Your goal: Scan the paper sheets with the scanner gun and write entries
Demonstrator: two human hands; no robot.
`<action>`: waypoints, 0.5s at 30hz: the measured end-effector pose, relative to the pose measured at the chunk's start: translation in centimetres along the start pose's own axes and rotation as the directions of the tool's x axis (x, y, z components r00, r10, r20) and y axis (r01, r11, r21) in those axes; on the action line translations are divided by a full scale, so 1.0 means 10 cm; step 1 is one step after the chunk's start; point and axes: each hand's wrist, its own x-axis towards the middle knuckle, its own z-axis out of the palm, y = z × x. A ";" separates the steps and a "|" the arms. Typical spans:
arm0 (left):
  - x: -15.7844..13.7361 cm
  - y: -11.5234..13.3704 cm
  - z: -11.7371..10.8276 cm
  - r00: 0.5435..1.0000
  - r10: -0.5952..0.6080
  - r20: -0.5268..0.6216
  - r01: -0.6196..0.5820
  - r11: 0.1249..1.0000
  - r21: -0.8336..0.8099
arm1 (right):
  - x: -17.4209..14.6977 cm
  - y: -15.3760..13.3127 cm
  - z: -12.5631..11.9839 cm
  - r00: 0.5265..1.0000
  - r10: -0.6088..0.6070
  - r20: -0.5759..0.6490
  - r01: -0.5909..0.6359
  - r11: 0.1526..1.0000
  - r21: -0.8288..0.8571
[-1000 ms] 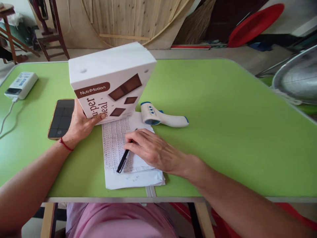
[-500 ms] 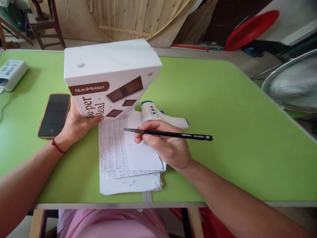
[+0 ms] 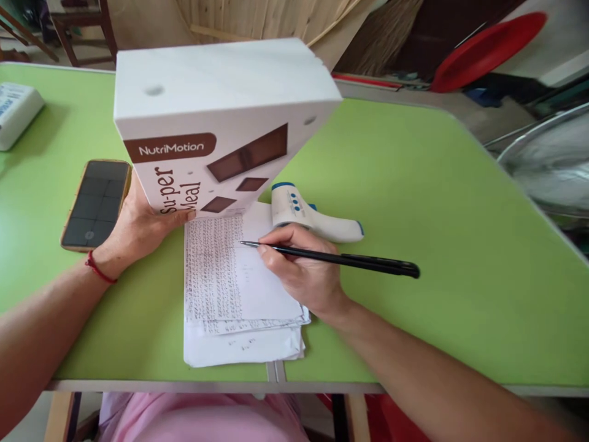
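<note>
My left hand grips the lower part of a white NutriMotion box, thumb on its printed front and the other fingers hidden behind. The box stands tall over the top end of a stack of paper sheets covered on the left with dense handwriting. A black pen is pinched in my right hand, its tip over the right border of the writing. Whether the tip touches the paper I cannot tell. Just beyond that hand lies a white and blue infrared thermometer.
A phone in a tan case lies left of my left hand. At the far left edge sits a white device. The green table ends at a metal edge close to my body. Beyond it are a wooden chair and a red basin.
The box looks larger and nearer the camera, still in my left hand. My right hand has turned the pen so its back end points lower, and the tip sits slightly farther right.
</note>
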 end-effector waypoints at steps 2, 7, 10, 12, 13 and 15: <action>0.00 -0.03 0.00 1.000 0.001 -0.013 -0.001 1.000 0.000 | -0.01 0.01 0.01 1.000 -0.012 -0.005 0.012 1.000 -0.024; 0.01 -0.07 0.01 1.000 -0.003 -0.014 0.002 0.996 -0.087 | -0.03 0.02 0.01 1.000 -0.011 -0.001 0.011 0.998 -0.065; 0.00 -0.02 0.01 1.000 0.001 -0.004 -0.001 0.998 -0.062 | -0.02 0.02 0.01 1.000 -0.025 0.003 0.025 0.998 -0.052; 0.00 0.01 0.01 1.000 -0.011 0.003 0.011 1.000 -0.026 | -0.02 0.02 0.01 1.000 -0.023 0.009 0.023 0.998 -0.057; 0.00 0.02 0.01 1.000 -0.018 0.002 0.018 1.000 -0.018 | -0.02 0.02 0.01 1.000 -0.018 0.013 0.019 0.998 -0.064; 0.00 0.02 0.01 1.000 -0.021 -0.009 0.020 1.000 -0.021 | -0.02 0.02 0.01 1.000 -0.010 0.022 0.012 0.997 -0.076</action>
